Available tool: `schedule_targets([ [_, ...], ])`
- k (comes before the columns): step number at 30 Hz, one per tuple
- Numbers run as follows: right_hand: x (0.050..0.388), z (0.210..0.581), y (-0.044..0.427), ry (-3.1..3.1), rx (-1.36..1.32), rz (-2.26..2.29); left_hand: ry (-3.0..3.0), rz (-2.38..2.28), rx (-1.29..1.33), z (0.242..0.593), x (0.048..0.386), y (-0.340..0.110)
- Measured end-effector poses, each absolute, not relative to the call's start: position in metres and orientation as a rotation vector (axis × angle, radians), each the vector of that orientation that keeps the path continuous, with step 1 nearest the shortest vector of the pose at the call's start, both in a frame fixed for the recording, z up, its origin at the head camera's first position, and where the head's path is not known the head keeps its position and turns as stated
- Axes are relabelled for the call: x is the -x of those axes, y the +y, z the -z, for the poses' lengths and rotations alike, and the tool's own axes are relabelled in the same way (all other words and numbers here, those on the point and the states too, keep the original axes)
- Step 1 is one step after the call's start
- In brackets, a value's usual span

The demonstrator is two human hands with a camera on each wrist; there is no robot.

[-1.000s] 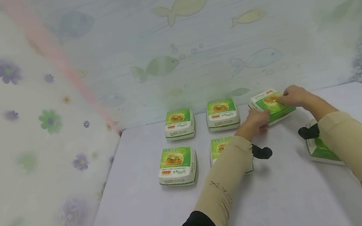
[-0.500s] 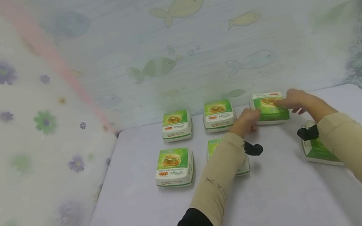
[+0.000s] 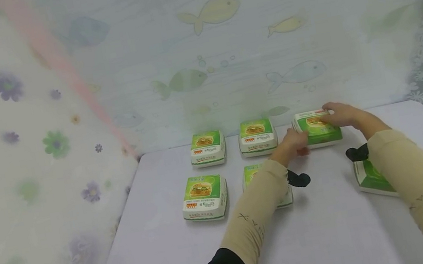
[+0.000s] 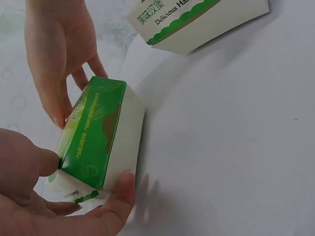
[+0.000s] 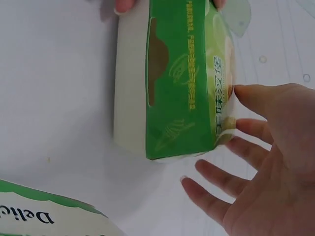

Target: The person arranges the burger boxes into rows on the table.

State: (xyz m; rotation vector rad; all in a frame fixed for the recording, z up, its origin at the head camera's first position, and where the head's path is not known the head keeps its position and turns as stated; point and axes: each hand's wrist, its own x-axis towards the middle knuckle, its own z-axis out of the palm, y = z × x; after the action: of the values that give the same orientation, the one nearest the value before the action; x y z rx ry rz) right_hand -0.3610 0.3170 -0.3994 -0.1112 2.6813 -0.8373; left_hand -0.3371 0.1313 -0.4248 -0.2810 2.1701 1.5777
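Observation:
A green and white burger box [image 3: 322, 135] sits at the right end of the back row, between my two hands. My left hand [image 3: 291, 144] grips its left end, thumb and fingers set on either side of the corner in the left wrist view, where the green side panel [image 4: 96, 132] shows. At the opposite end is my right hand [image 3: 342, 115]. In the right wrist view its thumb touches the top edge of the box and its other fingers are spread, fairly straight, beside the end. The box's underside is hidden.
Two more burger boxes stand to the left in the back row, a left one [image 3: 207, 149] and a middle one [image 3: 257, 138]. In front are a box [image 3: 204, 198], another partly behind my left sleeve [image 3: 255, 200], and a tilted-looking one [image 3: 374, 178] under my right forearm. A fish-patterned curtain backs the white table [image 3: 323, 235].
The burger box between my hands has turned from a slant to nearly straight, in line with the back row. My right hand has shifted slightly onto its right end.

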Motion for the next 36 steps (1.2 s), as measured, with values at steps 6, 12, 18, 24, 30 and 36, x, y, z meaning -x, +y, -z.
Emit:
schedule_targets([
  [6,0.357,0.396,0.316,2.769,0.143,0.731,2.372,-1.41,0.29,0.428,0.346,0.135],
  [12,0.352,0.387,0.318,2.735,0.118,0.687,2.541,-1.2,0.207,0.426,0.354,0.133],
  [18,0.348,0.383,0.32,2.719,0.099,0.684,2.53,-1.117,0.14,0.43,0.356,0.13],
  [24,0.345,0.381,0.32,2.773,0.097,0.658,2.576,-1.004,0.08,0.425,0.341,0.124],
  [30,0.349,0.385,0.32,2.727,0.097,0.708,2.539,-1.035,0.103,0.422,0.334,0.124],
  [36,0.349,0.391,0.316,2.717,0.121,0.736,2.447,-1.168,0.168,0.425,0.328,0.127],
])
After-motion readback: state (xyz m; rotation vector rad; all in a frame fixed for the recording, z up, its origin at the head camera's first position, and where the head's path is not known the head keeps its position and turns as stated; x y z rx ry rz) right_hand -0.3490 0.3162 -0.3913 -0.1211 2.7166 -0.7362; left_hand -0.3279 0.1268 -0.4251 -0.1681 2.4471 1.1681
